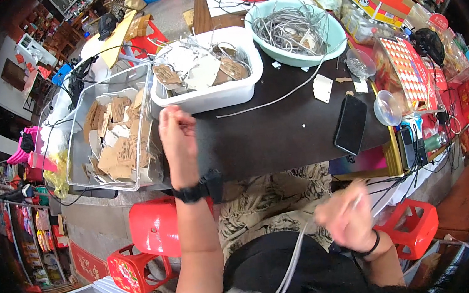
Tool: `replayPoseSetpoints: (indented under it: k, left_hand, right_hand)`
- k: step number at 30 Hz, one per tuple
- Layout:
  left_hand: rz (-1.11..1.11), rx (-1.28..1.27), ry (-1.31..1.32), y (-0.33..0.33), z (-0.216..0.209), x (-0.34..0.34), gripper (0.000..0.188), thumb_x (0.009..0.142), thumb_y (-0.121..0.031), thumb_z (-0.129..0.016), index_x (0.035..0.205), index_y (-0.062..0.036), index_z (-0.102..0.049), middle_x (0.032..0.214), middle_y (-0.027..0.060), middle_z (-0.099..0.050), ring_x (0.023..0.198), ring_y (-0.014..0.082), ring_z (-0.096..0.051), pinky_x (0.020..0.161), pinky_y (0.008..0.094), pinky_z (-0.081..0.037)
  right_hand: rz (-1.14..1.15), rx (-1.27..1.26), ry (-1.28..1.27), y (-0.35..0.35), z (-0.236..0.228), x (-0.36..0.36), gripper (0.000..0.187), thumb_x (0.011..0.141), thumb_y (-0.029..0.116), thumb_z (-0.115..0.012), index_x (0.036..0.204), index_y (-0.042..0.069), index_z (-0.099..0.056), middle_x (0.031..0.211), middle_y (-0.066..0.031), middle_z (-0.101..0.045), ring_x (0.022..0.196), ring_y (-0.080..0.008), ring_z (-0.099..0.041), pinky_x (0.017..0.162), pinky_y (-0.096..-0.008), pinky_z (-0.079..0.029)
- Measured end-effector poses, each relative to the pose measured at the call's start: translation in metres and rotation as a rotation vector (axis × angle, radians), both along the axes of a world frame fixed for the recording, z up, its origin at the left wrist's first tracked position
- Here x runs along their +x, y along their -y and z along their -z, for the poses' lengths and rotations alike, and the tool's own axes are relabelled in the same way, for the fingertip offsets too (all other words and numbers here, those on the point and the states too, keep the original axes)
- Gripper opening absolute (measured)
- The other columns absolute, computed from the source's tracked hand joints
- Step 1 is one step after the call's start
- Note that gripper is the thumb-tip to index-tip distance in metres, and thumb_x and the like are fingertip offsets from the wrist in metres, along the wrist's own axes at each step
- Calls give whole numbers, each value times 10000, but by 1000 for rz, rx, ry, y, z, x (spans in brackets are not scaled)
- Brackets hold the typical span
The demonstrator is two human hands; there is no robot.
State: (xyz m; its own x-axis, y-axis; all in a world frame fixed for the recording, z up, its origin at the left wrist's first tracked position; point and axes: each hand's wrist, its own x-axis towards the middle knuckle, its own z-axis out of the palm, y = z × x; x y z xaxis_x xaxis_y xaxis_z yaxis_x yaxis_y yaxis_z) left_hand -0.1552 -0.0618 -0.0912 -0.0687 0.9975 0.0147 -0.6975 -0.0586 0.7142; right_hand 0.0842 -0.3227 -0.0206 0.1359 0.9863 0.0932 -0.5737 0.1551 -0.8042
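A pale cable [292, 263] lies at the near side of the scene, below the desk [251, 145] edge and in front of the person's dark top. Its upper end meets the right hand [347, 220], whose fingers look bunched closed on it. From those fingers it runs near and to the left, its long axis slanting as a doubled strand. The right hand is much the nearer one. The left hand [179, 134] is well apart, farther off and to the left, by the near wall of the white tub [208, 100]; its fingers are curled, and whether they hold anything I cannot tell.

Left of that hand sits the clear bin [104, 186] of tan and white pieces. Far right is the mint basin [288, 58] of grey cables; a phone [351, 125] lies nearer.

The right fingers are blurred, hiding the exact grip, and the cable's lower end passes behind or into a blurred pale shape cut off by the near edge.
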Motion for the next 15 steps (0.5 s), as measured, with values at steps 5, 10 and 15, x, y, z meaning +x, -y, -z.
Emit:
replayPoseSetpoints:
  k: [5,10,15]
  left_hand:
    - [400,73,-191,64,-26,45,298,1018,-329,-395,1035,-69,-539,978,70,-637,881,148,-608,810,281,-482]
    - [678,55,-281,96,-15,70,413,1011,-393,-359,1168,-43,-513,1165,133,-595,1053,208,-586,914,338,-453]
    - [742,118,-525,125,0,95,508,1005,-408,-374,1345,-31,-379,1382,163,-413,1252,262,-445,1013,396,-389]
  right_hand:
    - [32,141,-62,-21,-38,23,187,983,277,-484,906,125,-407,563,51,-320,469,-71,-260,538,-294,-269]
    - [-30,218,-95,-39,-46,19,172,991,291,-463,943,130,-427,570,46,-310,487,-71,-259,567,-289,-282]
    - [78,330,-36,-62,-59,20,189,994,304,-454,958,119,-443,581,48,-326,486,-60,-272,570,-273,-292]
